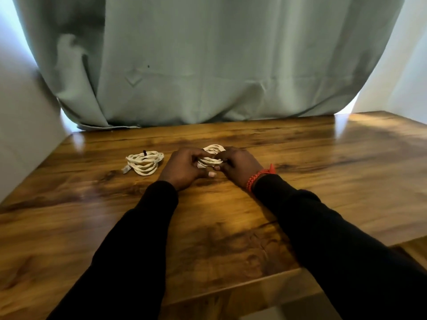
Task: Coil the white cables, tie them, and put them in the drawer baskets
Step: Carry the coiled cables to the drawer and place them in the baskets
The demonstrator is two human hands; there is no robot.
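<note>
Both hands [208, 166] grip a cable coil [213, 155]; a tied coil [144, 163] lies left.

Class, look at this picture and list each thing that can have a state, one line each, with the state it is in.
Left coil: wound, bound with a dark tie, lying on the table.
Right coil: wound, held in both hands; tie not clearly visible.
Left hand: fingers curled on the right coil.
Right hand: fingers curled on the right coil.
Curtain: drawn, hem resting on the table.
</note>
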